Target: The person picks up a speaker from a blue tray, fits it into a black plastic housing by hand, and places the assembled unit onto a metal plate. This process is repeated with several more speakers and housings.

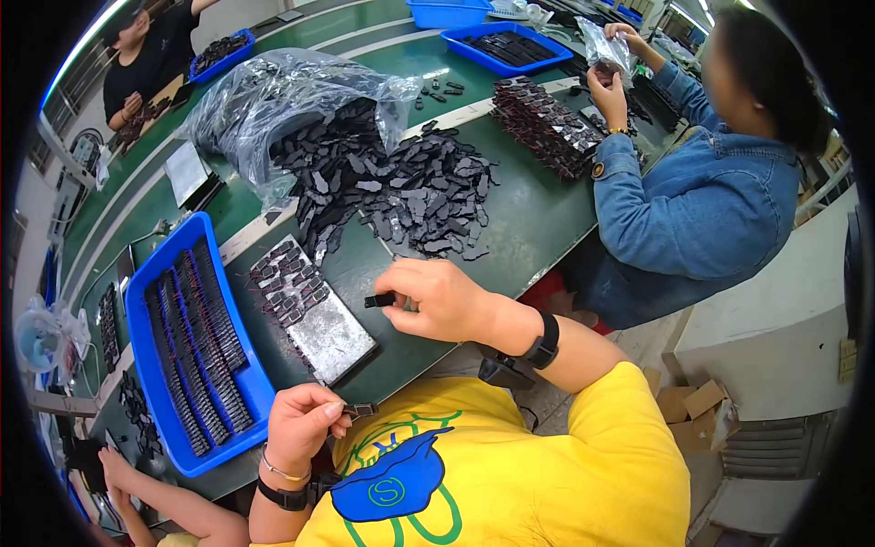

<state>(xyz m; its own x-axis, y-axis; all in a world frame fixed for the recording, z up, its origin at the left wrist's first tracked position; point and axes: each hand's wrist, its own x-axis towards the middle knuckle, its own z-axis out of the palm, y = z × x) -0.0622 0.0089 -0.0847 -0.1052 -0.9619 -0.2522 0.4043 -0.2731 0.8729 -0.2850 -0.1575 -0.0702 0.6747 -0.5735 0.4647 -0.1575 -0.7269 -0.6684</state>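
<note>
My left hand (pixel 305 421) is closed in a pinch on a small black rectangular part (pixel 362 409) with a pale edge, held low in front of my yellow shirt. Above and to the right of it, my right hand (pixel 436 297) grips a small flat black piece (pixel 379 300) between thumb and fingers. Just left of that hand lies a silvery metal plate (pixel 339 344). On its far half sit several small black rectangular parts with thin dark red wires (pixel 290 290). The two held parts are apart from each other.
Left of the plate stands a blue tray (pixel 260 387) packed with rows of black parts. Beyond it, a clear plastic bag (pixel 264 100) spills a heap of flat black pieces (pixel 419 187). A co-worker in a denim jacket (pixel 702 201) handles a bag at the right, beside stacked wired parts (pixel 542 123).
</note>
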